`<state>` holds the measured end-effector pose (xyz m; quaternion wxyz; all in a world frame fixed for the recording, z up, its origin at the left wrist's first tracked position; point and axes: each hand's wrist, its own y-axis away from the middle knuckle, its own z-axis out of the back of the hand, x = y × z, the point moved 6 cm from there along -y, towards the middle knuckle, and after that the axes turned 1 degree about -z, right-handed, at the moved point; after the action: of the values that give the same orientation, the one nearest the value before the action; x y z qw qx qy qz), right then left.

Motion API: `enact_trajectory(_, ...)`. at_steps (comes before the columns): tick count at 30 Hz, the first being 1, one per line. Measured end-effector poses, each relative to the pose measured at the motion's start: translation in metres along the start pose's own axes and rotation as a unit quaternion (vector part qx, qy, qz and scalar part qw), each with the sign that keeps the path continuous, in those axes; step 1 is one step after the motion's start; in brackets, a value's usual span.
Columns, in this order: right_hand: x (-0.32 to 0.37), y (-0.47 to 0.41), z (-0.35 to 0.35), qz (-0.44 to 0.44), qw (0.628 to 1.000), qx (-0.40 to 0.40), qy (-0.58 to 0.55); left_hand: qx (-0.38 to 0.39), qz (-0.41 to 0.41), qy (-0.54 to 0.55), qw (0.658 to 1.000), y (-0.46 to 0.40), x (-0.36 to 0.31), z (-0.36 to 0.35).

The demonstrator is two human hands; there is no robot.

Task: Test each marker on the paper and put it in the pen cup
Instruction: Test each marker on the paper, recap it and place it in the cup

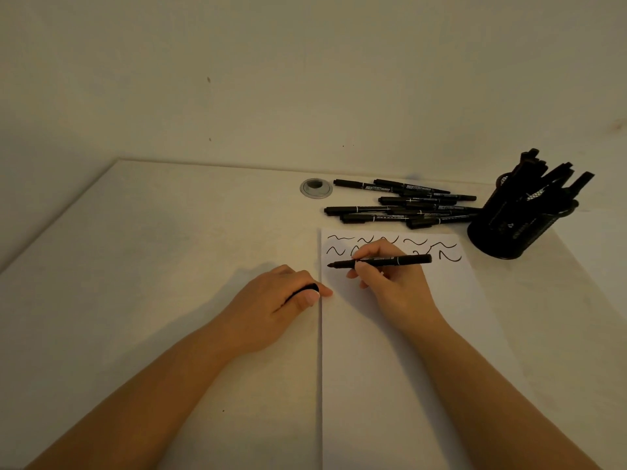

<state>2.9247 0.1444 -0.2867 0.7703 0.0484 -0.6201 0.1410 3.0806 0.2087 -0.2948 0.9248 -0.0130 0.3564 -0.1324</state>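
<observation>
My right hand [390,283] grips an uncapped black marker [403,261] that lies nearly level above the white paper [390,368], tip pointing left. Several black squiggles [448,251] run along the paper's top. My left hand [285,296] rests on the table just left of the paper's edge, curled round the marker's black cap [305,288]. A pile of several black markers [407,206] lies behind the paper. The black mesh pen cup [515,228] stands at the right, holding several markers.
A round grey cable grommet [316,188] is set into the white table [169,249] left of the marker pile. The table's far edge meets a plain wall. The table's left edge runs diagonally at the left.
</observation>
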Motion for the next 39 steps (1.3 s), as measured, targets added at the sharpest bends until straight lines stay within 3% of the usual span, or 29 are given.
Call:
enact_trajectory(14, -0.010, -0.004, 0.004, -0.038, 0.998, -0.023, 0.042, -0.003, -0.001, 0.006, 1.000, 0.000, 0.002, 0.000)
enact_trajectory(22, -0.017, -0.006, 0.026, -0.046, 0.988, -0.122, 0.079, 0.001, 0.004, 0.013, 1.000, -0.001, 0.002, 0.000)
enact_trajectory(27, -0.014, -0.006, 0.046, -0.045, 0.977, -0.204, -0.038, -0.024, 0.017, 0.034, 0.999, -0.002, 0.005, 0.001)
enact_trajectory(30, -0.012, -0.007, 0.042, -0.043, 0.978, -0.163, -0.119, -0.059, 0.031, 0.048, 0.997, -0.005, 0.004, 0.003)
enact_trajectory(34, -0.012, -0.008, 0.019, -0.064, 0.959, -0.050, -0.271, -0.076, 0.036, 0.048, 0.995, -0.017, -0.004, -0.002)
enact_trajectory(39, -0.015, -0.007, 0.014, -0.074, 0.959, -0.027, -0.274, -0.075, 0.027, 0.055, 0.995, -0.022, -0.008, -0.008)
